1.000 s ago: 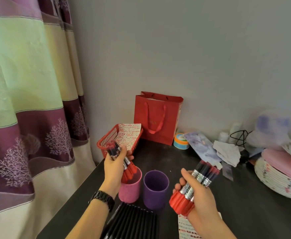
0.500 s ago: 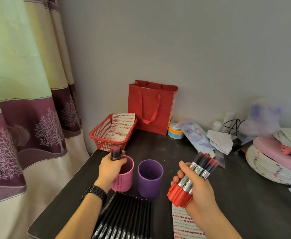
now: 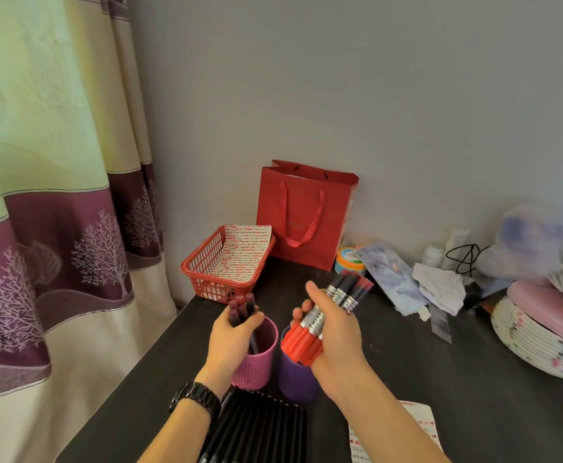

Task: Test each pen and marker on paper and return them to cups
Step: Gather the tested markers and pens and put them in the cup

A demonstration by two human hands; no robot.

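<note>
My left hand grips a bundle of dark red pens whose lower ends stand inside the pink cup. My right hand holds a second bundle of pens with red caps, caps down, just above the purple cup that stands right of the pink one. A row of black pens lies on the dark table in front of the cups. A sheet of paper with red test marks lies partly under my right forearm.
A red basket holding marked paper stands behind the cups, with a red gift bag against the wall. A tape roll, papers, cables and a round woven basket crowd the right side. A curtain hangs left of the table.
My right hand has carried its red-capped bundle left, from beside the purple cup to just above it. My left hand still holds its pens in the pink cup.
</note>
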